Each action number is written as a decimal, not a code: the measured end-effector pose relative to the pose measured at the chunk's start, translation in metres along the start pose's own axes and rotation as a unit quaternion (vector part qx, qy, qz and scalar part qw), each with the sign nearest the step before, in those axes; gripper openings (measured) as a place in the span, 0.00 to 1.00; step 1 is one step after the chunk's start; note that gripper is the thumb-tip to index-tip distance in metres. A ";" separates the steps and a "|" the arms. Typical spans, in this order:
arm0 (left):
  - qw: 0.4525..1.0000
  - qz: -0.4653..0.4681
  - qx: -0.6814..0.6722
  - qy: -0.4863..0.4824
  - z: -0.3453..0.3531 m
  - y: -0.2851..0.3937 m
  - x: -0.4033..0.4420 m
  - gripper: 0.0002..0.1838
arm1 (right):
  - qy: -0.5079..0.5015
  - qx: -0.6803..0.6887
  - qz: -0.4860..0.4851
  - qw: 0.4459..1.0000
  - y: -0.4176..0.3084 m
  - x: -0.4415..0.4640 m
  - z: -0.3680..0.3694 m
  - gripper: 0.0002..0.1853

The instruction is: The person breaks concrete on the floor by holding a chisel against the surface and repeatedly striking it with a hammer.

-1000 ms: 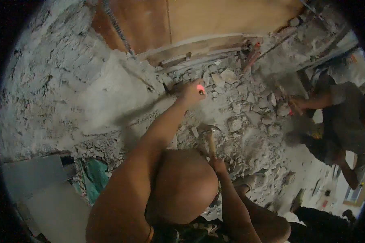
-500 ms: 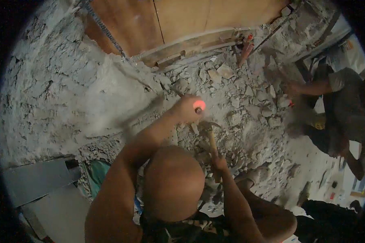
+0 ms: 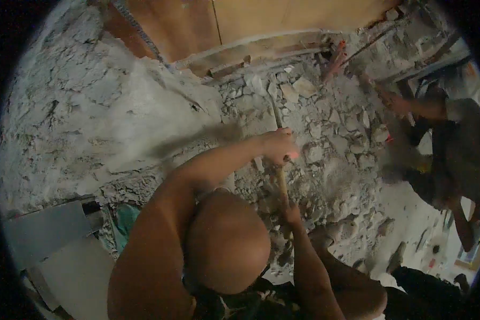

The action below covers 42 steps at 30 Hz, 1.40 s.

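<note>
My left hand point(image 3: 278, 146) is closed round a thin dark metal chisel point(image 3: 276, 112), whose shaft points up and away toward broken rubble point(image 3: 304, 87). Below it my right hand point(image 3: 292, 215) grips the wooden handle of a hammer point(image 3: 282, 188). The hammer's head is hidden behind my left hand, so I cannot tell whether it touches the chisel. My bent knee point(image 3: 229, 242) rises between my arms.
Rough plaster wall point(image 3: 69, 117) on the left; wooden panel point(image 3: 282, 16) at the top. Reddish pipes point(image 3: 336, 61) stick up near it. Another person point(image 3: 456, 144) crouches at the right. Grey boards point(image 3: 50, 234) and green cloth point(image 3: 125, 221) lie lower left.
My left hand has moved right, in front of the hammer head, and the chisel has swung from pointing left to pointing up and away. The other person's arm has shifted.
</note>
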<state>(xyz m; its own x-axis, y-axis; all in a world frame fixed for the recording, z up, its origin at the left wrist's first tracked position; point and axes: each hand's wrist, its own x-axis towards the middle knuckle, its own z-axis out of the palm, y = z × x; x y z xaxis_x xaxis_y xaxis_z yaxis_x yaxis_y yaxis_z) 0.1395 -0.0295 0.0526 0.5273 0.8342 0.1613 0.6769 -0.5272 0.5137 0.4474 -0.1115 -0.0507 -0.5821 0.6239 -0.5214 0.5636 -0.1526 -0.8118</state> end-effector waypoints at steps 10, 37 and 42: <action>0.954 -0.221 -0.055 0.196 -0.007 -0.047 -0.060 0.11 | -0.001 -0.091 0.037 0.995 0.071 0.026 0.010 0.13; 0.972 -0.163 -0.094 0.138 0.025 -0.007 -0.034 0.14 | -0.073 -0.180 0.084 0.977 0.021 0.010 -0.005 0.25; 0.981 -0.165 -0.093 0.050 0.021 0.026 -0.053 0.18 | 0.018 -0.027 0.091 0.995 -0.041 -0.003 -0.006 0.30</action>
<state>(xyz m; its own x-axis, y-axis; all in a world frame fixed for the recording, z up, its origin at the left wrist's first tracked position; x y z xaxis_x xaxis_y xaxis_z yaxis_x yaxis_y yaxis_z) 0.1403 -0.0913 0.0397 0.2370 0.9708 0.0372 0.6914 -0.1954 0.6955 0.4299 -0.1022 -0.0142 -0.4463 0.6165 -0.6486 0.6891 -0.2256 -0.6886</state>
